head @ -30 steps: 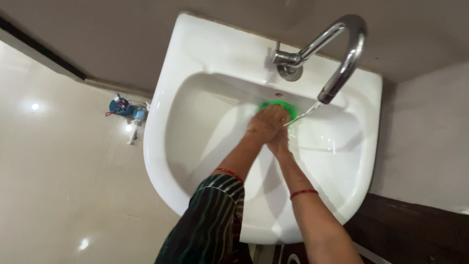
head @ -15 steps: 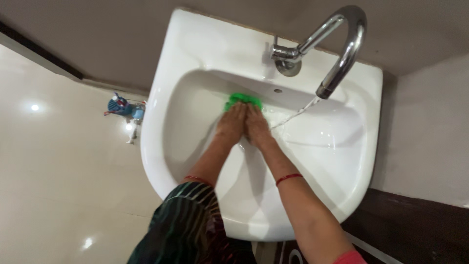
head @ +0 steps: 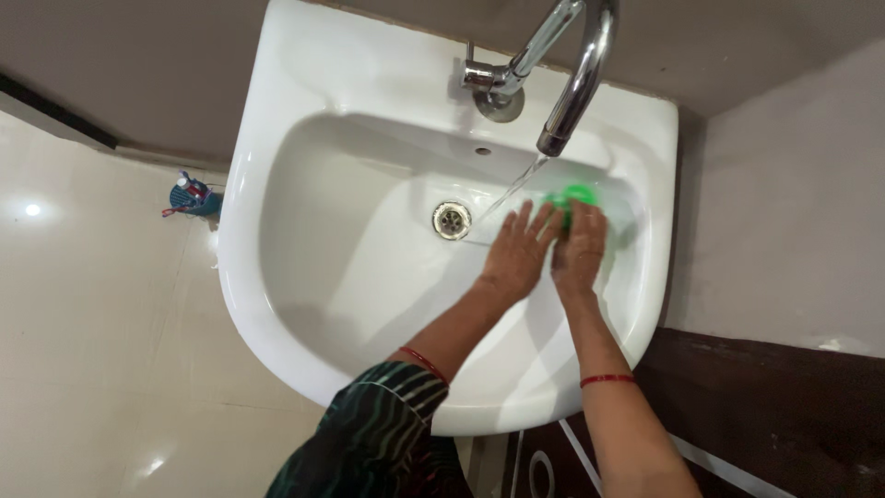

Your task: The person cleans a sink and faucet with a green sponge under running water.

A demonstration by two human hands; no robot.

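Note:
Both my hands are inside a white wash basin (head: 277, 231), side by side at its right slope. My right hand (head: 581, 244) presses a bright green scrubber (head: 572, 196) against the basin wall. Beside it lies my left hand (head: 518, 254), flat on the basin with fingers spread, its fingertips reaching the scrubber's edge. Water (head: 516, 189) runs from the curved chrome tap (head: 576, 74) and lands just left of my hands. The round metal drain (head: 452, 219) shows uncovered to the left of my left hand.
A grey wall runs behind the basin and to its right. Glossy cream floor tiles lie to the left, where a small blue valve (head: 192, 198) with a red part sits by the wall. A dark brown panel (head: 784, 415) is at the lower right.
My hands and the green scrubber have slid from the back left of the bowl over to its right side, uncovering the drain. The view has shifted right.

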